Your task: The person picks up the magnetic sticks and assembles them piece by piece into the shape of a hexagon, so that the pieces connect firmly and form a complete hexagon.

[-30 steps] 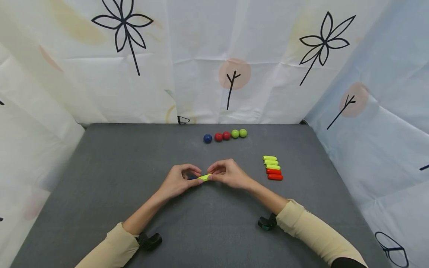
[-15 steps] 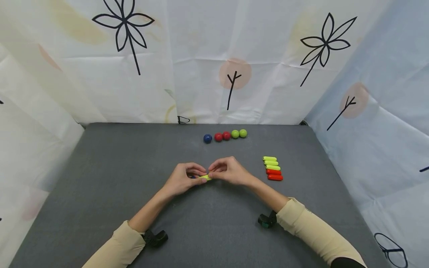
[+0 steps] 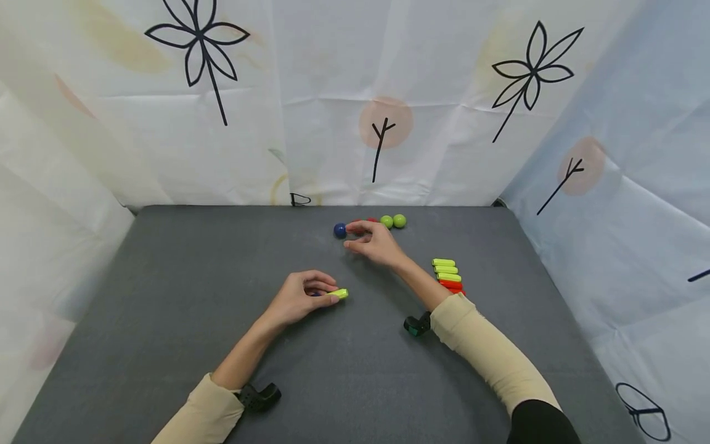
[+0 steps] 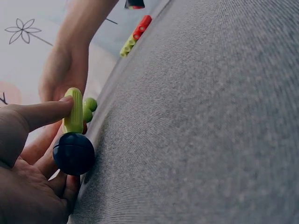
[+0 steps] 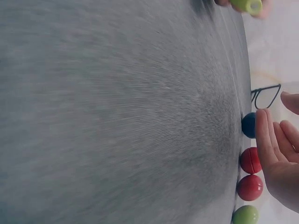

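My left hand (image 3: 302, 299) pinches a yellow-green ribbed rod (image 4: 73, 116) between thumb and fingers, low over the grey table. A dark blue ball (image 4: 74, 154) sits at the rod's near end, seemingly joined to it; the fingers mostly hide it in the head view. Farther back, my right hand (image 3: 378, 244) reaches to a row of balls, holding nothing, thumb and fingers apart. Its fingertips are beside the blue ball (image 3: 339, 230) at the row's left end; contact cannot be told. Two red balls (image 5: 250, 187) lie partly behind this hand in the head view.
Two green balls (image 3: 393, 221) end the row on the right. Right of the hands, several yellow-green rods (image 3: 446, 269) and red rods (image 3: 451, 285) lie side by side, the red ones partly covered by the right forearm. Patterned cloth (image 3: 333, 123) hangs behind the grey table (image 3: 222, 259).
My right hand has left the rod and moved back to the blue ball in the row. My left hand stays nearly in place, still holding the rod, whose right end is now uncovered.
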A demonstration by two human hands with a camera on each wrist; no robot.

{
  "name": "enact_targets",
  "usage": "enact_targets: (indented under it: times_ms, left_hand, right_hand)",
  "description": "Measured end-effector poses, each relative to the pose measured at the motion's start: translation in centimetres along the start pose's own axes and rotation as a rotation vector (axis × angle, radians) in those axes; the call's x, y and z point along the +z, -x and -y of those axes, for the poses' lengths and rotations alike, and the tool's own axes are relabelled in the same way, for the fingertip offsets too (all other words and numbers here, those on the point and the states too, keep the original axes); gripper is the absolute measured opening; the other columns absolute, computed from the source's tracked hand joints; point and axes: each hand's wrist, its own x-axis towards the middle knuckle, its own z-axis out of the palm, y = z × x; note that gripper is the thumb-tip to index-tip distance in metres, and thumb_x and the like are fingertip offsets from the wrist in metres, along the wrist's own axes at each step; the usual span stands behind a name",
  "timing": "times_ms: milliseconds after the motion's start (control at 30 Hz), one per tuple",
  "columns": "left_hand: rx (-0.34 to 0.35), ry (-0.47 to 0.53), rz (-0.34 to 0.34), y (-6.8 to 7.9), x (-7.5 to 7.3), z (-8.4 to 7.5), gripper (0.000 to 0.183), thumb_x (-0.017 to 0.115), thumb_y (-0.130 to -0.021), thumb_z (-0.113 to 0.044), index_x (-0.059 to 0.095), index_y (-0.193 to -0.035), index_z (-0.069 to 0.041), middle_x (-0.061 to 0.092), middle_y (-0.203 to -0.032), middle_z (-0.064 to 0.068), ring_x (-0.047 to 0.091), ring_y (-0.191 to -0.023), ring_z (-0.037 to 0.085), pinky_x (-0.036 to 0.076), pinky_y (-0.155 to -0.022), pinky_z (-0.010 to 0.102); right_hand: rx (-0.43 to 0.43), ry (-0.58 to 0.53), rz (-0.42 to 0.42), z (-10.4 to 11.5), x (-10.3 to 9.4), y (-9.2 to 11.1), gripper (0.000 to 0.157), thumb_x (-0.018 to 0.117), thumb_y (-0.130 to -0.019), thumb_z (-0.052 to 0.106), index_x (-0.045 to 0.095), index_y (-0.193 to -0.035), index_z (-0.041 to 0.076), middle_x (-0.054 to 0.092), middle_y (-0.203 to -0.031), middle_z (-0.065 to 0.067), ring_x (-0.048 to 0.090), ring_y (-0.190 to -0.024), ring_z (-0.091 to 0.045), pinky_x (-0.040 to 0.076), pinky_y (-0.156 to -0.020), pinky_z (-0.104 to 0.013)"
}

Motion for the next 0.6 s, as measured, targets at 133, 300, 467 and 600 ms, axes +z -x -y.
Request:
enact_targets:
  times_ms: [133,300,467,600]
  left_hand:
    - [-0.001,0.015,0.003,0.0,0.0,-0.1,0.036,0.089,-0.092,-0.018,0.076,-0.123,-0.004,0.083,-0.115,0.012,0.078,-0.098,0.016,0.06,-0.08,0.025]
    - [0.009,0.02,0.011,0.1,0.0,-0.2,0.036,0.088,-0.093,-0.017,0.076,-0.123,-0.004,0.083,-0.116,0.012,0.078,-0.099,0.016,0.06,-0.082,0.024]
    - [0.012,0.021,0.016,0.1,-0.1,-0.2,0.036,0.088,-0.093,-0.017,0.076,-0.124,-0.004,0.083,-0.115,0.013,0.078,-0.098,0.016,0.059,-0.081,0.024]
    - [0.009,0.016,0.006,0.2,0.0,-0.1,0.035,0.088,-0.093,-0.017,0.076,-0.123,-0.005,0.083,-0.116,0.012,0.077,-0.099,0.015,0.059,-0.081,0.024]
  right_hand:
    - [0.025,-0.007,-0.024,0.0,0.3,-1.5,0.051,0.074,-0.104,0.012,0.059,-0.151,0.0,0.064,-0.138,-0.024,0.078,-0.103,-0.042,0.066,-0.087,-0.049]
    - [0.017,0.057,-0.056,-0.2,0.7,-2.7,0.05,0.076,-0.103,0.013,0.062,-0.15,0.001,0.07,-0.11,-0.024,0.076,-0.079,-0.035,0.066,-0.074,-0.042]
    - [0.004,0.102,-0.076,-0.4,1.0,-3.3,0.046,0.076,-0.102,0.01,0.065,-0.145,0.0,0.076,-0.103,-0.025,0.074,-0.068,-0.029,0.063,-0.066,-0.037]
    - [0.006,0.147,-0.082,-0.5,1.3,-3.5,0.042,0.078,-0.101,0.01,0.068,-0.141,0.001,0.074,-0.11,-0.024,0.07,-0.061,-0.021,0.06,-0.061,-0.031]
